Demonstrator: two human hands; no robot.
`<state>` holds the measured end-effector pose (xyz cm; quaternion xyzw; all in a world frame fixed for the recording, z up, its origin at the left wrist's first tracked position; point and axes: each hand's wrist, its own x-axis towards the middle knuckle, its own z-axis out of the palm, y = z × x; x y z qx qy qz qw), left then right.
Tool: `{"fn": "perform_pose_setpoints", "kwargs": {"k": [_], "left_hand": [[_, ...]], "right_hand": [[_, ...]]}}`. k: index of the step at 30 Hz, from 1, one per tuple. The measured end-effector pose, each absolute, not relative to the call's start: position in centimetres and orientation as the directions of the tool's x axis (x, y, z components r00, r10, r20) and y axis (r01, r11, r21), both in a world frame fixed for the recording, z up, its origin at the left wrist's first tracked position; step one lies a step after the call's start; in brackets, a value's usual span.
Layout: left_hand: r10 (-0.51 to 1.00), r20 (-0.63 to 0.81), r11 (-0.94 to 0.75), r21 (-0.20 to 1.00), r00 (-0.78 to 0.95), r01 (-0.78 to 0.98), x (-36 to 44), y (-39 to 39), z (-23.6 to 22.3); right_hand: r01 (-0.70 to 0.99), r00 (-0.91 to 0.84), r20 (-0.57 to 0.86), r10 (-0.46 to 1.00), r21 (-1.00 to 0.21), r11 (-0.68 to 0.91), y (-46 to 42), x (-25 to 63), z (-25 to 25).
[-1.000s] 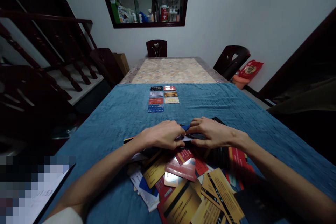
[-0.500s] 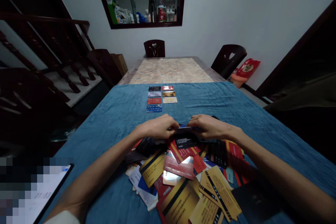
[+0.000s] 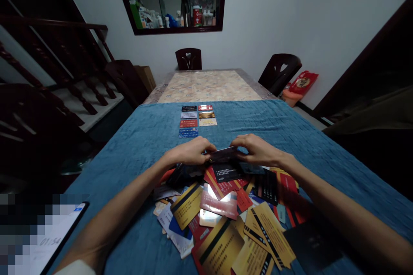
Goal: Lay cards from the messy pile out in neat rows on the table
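Observation:
A thin dark card (image 3: 225,152) is pinched between my left hand (image 3: 190,151) and my right hand (image 3: 256,149), one at each end. It is tilted just above the far side of a heap of cards. In that heap lie a black card (image 3: 228,172), a gold card (image 3: 186,205), a red card (image 3: 219,202) and several more, overlapping one another. Beyond my hands, two columns of cards lie flat, the left one ending nearest me in a blue card (image 3: 188,132). Beside it, the right column ends in a cream card (image 3: 208,122).
A blue cloth (image 3: 135,150) covers the near part of the table, with a patterned cover (image 3: 213,84) beyond it. At lower left lies a phone (image 3: 54,236) showing a timer, partly blurred out. Dark chairs (image 3: 189,59) stand around the table.
Both hands have lifted slightly away from the heap, and the card between them now shows more of its face at a slant. The columns of cards look unchanged.

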<state>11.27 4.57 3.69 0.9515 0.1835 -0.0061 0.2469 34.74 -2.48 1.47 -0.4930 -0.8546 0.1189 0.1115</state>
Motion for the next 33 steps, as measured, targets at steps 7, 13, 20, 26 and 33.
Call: {"fn": "perform_pose_setpoints", "kwargs": {"k": [7, 13, 20, 26, 33], "left_hand": [[0.4, -0.036, -0.793, 0.487, 0.916, 0.365, 11.6, 5.1, 2.6], [0.468, 0.048, -0.761, 0.53, 0.883, 0.375, 12.1, 5.5, 1.5], [0.549, 0.271, -0.784, 0.493, 0.791, 0.376, 12.6, 5.5, 0.7], [0.551, 0.384, -0.804, 0.481, 0.741, 0.349, 13.1, 5.0, 0.0], [0.537, 0.388, -0.829, 0.41, 0.749, 0.381, 13.3, 5.0, -0.6]], "right_hand": [[0.79, -0.425, 0.285, 0.859, -0.346, 0.506, -1.9, 35.2, 1.1], [0.759, -0.355, 0.448, 0.82, -0.374, 0.533, -1.4, 35.2, 0.3], [0.82, -0.373, 0.495, 0.785, -0.22, 0.529, -1.0, 34.9, -0.5], [0.864, -0.417, 0.446, 0.792, -0.075, 0.498, -1.1, 34.2, -0.6], [0.864, -0.41, 0.425, 0.807, -0.102, 0.493, -1.0, 33.9, -0.8]]}}
